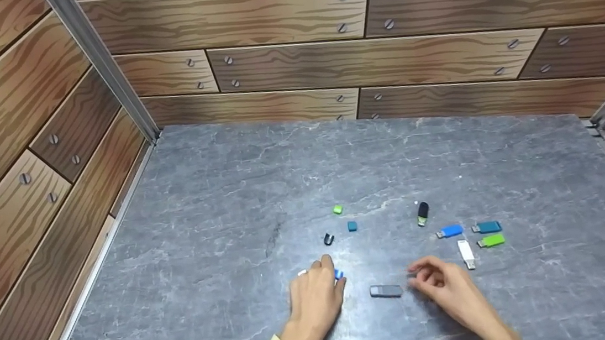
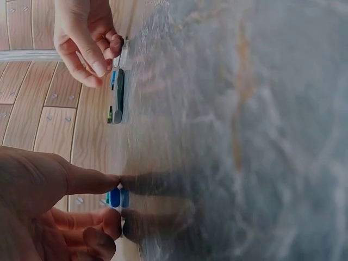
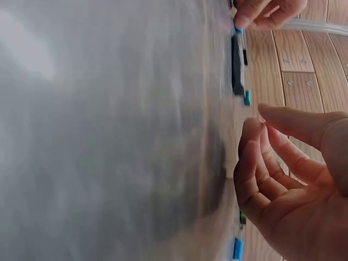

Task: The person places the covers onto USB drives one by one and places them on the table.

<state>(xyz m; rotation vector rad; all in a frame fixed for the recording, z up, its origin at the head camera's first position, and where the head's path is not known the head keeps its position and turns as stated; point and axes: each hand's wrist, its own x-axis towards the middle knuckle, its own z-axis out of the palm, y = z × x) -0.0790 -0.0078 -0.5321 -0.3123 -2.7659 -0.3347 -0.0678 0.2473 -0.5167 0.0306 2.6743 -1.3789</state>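
Note:
My left hand (image 1: 314, 296) rests low over the table, its thumb and a finger on either side of a small blue cap (image 1: 338, 273). In the left wrist view the blue cap (image 2: 115, 197) sits pinched between those fingertips at the surface. A white piece (image 1: 302, 273) peeks out on the hand's far side, mostly covered. Between the hands lies a grey USB stick (image 1: 386, 291), touched by neither. My right hand (image 1: 447, 286) hovers just right of it, fingers loosely bent with nothing visible between them; the right wrist view shows its thumb (image 3: 293, 120) near the fingertips.
Beyond the left hand lie a black cap (image 1: 329, 239), a teal cap (image 1: 352, 225) and a green cap (image 1: 338, 209). Uncapped USB sticks lie to the right: black (image 1: 423, 214), blue (image 1: 450, 231), teal (image 1: 487, 227), green (image 1: 491, 240), white (image 1: 466, 254). Wood-patterned walls (image 1: 292, 62) enclose the table.

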